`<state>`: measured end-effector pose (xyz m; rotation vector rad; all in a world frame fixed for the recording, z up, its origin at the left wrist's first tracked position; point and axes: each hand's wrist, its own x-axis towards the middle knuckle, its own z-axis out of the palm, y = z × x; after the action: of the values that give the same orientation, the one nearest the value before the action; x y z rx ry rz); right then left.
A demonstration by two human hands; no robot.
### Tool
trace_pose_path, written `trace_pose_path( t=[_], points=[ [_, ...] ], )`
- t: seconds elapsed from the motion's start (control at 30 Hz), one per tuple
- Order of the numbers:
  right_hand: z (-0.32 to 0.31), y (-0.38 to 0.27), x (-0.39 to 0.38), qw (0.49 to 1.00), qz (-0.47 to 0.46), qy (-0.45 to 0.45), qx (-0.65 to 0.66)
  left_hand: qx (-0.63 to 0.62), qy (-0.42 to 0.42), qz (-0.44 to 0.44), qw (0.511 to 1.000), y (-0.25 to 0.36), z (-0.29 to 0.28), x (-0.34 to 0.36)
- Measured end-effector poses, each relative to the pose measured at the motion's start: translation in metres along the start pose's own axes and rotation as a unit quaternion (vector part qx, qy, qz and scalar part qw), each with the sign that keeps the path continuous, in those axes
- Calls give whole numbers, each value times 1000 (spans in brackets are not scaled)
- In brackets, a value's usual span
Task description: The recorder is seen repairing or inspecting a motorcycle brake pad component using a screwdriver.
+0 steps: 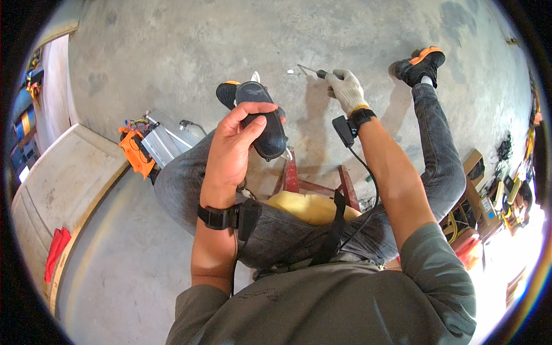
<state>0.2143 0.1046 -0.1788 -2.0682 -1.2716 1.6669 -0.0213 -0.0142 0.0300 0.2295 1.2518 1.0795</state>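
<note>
Left hand [233, 144], bare, is closed round a black oblong case [272, 137], the thumb across its face; the case is held up between the knees, tilted, with a white tip at each end. Farther out, the right hand [347, 90], in a pale glove, grips a screwdriver [321, 74], whose blade points away from the case. To handle these well, I'd keep the bare fingers clear of the blade's path and hold the case snugly, since its rounded sides look easy to let slip.

Counted out: one case, one screwdriver, one glove in view, and one small white scrap [290, 72] by the blade's tip, apparently on the floor [190, 52]. Beyond these are two black-and-orange shoes [425, 64], two black wrist straps [218, 217], one yellow cushion [305, 207] on red legs [291, 177], and one red cloth [58, 251] at far left.
</note>
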Motion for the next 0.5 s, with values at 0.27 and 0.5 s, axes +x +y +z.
trace_pose_path(
  t=[0.27, 0.5],
  points=[
    [-48, -39, -56, 997, -22, -17, 70, 52, -18, 26, 998, -10, -5, 9],
    [-119, -74, -178, 985, -95, -76, 120, 138, -7, 26, 990, -21, -4, 23]
  ],
)
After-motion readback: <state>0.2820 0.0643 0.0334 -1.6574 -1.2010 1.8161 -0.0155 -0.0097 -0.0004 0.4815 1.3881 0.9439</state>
